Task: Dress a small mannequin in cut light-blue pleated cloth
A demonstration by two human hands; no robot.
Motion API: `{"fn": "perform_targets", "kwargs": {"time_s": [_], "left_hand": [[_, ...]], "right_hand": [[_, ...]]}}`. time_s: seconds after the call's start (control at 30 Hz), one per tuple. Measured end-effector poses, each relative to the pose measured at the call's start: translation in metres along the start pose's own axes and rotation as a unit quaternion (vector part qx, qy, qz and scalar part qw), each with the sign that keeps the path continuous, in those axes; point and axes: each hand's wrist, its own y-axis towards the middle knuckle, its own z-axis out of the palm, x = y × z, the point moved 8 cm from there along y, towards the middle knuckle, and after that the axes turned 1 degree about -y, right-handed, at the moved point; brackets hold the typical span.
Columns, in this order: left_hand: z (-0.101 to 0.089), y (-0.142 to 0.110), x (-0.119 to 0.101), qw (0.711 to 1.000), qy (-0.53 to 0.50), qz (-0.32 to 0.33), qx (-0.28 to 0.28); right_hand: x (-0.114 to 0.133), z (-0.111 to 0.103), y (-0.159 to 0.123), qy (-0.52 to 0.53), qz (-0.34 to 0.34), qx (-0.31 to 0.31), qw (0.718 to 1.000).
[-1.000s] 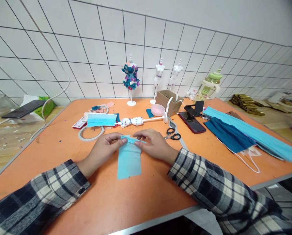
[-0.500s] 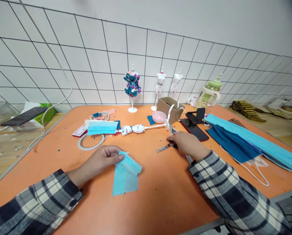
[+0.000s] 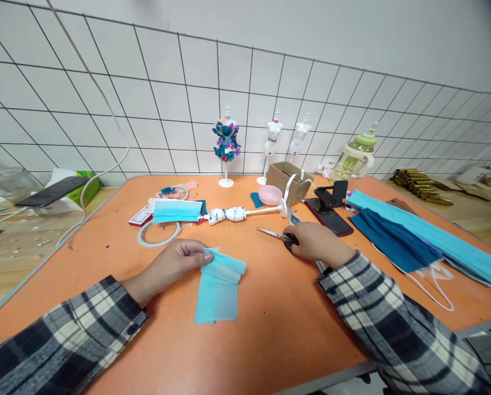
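Note:
My left hand (image 3: 188, 255) pinches the top edge of a light-blue piece of mask fabric (image 3: 218, 293), which hangs over the orange tabletop. To the right, my right hand (image 3: 314, 241) is closed around the black handles of small scissors (image 3: 275, 234). The blades point left, and the hand hides part of the handles. Behind the scissors lies a white mini mannequin (image 3: 227, 214) on its side, its stand toward the right. Next to its neck end is a folded light-blue mask (image 3: 177, 211).
A tape roll (image 3: 158, 235) lies left of the mannequin. At the back stand a flower-decorated mannequin (image 3: 226, 142), a cardboard box (image 3: 290, 178) and a green-lidded bottle (image 3: 356, 156). A pink bowl (image 3: 270, 194), a phone (image 3: 329, 216) and a dark-blue mask (image 3: 395, 238) lie toward the right.
My right hand has picked up the scissors, and the blades have swung up and to the left. The fabric in my left hand hangs a little straighter. The view has shifted slightly.

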Motion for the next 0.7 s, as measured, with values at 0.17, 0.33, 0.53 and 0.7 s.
{"fn": "perform_targets", "kwargs": {"time_s": [0.17,0.33,0.53,0.7], "left_hand": [[0.005,-0.001,-0.006,1.0,0.018,0.017,0.005],[0.01,-0.001,-0.012,0.999,0.037,0.024,0.014],[0.017,-0.001,-0.011,0.996,0.053,0.034,0.057],[0.013,-0.002,-0.014,0.998,0.057,0.032,0.025]], "right_hand": [[0.034,-0.02,-0.01,0.251,-0.083,-0.021,0.964],[0.089,-0.013,-0.033,0.376,-0.173,0.116,0.903],[0.11,-0.007,-0.039,0.32,-0.181,0.131,0.921],[0.103,-0.003,-0.038,0.291,-0.173,0.135,0.931]]}}
